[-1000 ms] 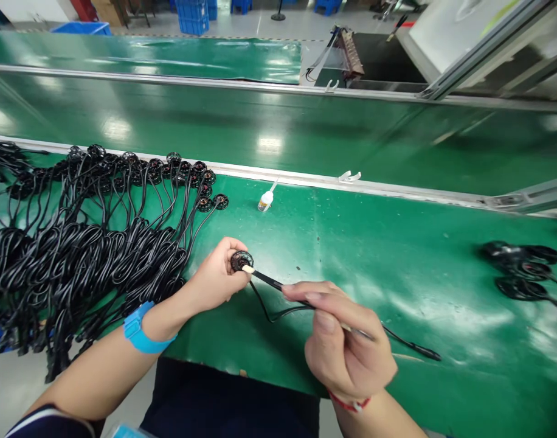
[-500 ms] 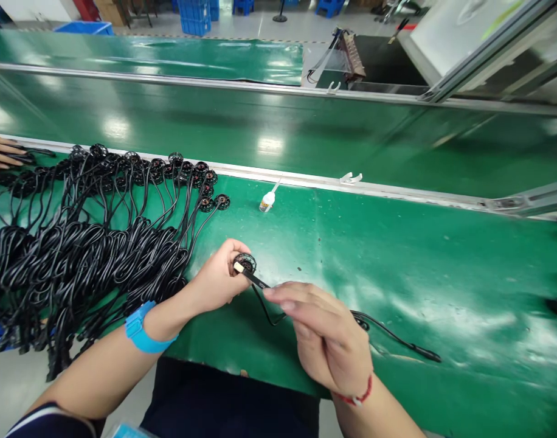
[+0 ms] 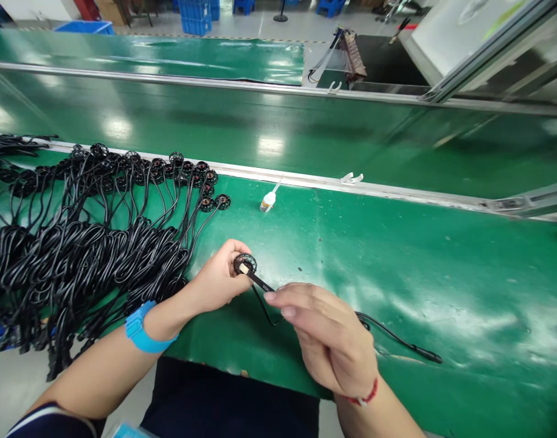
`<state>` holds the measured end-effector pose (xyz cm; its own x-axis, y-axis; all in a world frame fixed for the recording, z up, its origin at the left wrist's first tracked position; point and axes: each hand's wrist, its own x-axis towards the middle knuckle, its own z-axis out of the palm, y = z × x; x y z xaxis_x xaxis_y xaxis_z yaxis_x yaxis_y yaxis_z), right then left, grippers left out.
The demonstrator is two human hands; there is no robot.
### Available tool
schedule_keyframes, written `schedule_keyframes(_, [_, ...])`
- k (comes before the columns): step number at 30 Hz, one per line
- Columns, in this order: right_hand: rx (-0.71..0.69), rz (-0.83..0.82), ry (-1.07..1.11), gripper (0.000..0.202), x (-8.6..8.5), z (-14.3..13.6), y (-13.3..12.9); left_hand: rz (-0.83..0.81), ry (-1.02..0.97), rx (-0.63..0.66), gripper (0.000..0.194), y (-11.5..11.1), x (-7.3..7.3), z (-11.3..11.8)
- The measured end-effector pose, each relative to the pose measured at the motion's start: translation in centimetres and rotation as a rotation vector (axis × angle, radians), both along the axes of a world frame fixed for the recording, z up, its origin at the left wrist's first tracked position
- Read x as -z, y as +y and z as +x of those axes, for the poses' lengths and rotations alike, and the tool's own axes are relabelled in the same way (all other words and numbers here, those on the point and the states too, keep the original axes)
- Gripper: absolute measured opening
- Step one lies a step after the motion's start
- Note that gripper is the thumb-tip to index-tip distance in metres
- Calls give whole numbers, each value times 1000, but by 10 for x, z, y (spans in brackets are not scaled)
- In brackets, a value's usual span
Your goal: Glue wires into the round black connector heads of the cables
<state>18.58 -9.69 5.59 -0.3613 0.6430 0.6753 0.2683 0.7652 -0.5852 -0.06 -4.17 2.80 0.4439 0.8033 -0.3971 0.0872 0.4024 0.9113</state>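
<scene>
My left hand [image 3: 221, 277], with a blue band at the wrist, is closed on a round black slotted part [image 3: 245, 263]. A black cable [image 3: 262, 307] runs from that part toward my right hand and comes out beyond it, ending in a plug [image 3: 428, 354] on the green table. In my right hand [image 3: 331, 334], between thumb and fingers, is a slim black tool [image 3: 261, 281] with a pale square tip. The tip lies over the middle of the round part.
Many coiled black cables with round ends [image 3: 91, 261] cover the left side of the green table [image 3: 424, 255]. A small white bottle [image 3: 268, 201] with a thin nozzle stands beyond my hands. A metal rail with white hooks [image 3: 351, 178] edges the table's far side.
The tool's tip has moved slightly right over the round part, and my right hand has shifted a little right. Another person's hand at the far left has gone out of view.
</scene>
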Motion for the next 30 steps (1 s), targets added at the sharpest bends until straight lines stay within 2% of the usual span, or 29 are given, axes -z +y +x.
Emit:
schedule_keyframes(4, [0, 100, -137, 25, -6, -1, 1, 3, -13, -13, 34, 1, 2, 0])
schedule_keyframes(8, [88, 130, -180, 20, -9, -5, -2, 35, -26, -50, 36, 2, 0, 2])
schedule_keyframes(17, [233, -15, -39, 30, -8, -9, -9, 86, 12, -100, 35, -2, -3, 5])
schedule_keyframes(30, [319, -90, 43, 32, -1, -16, -12, 142, 56, -93, 36, -6, 4, 4])
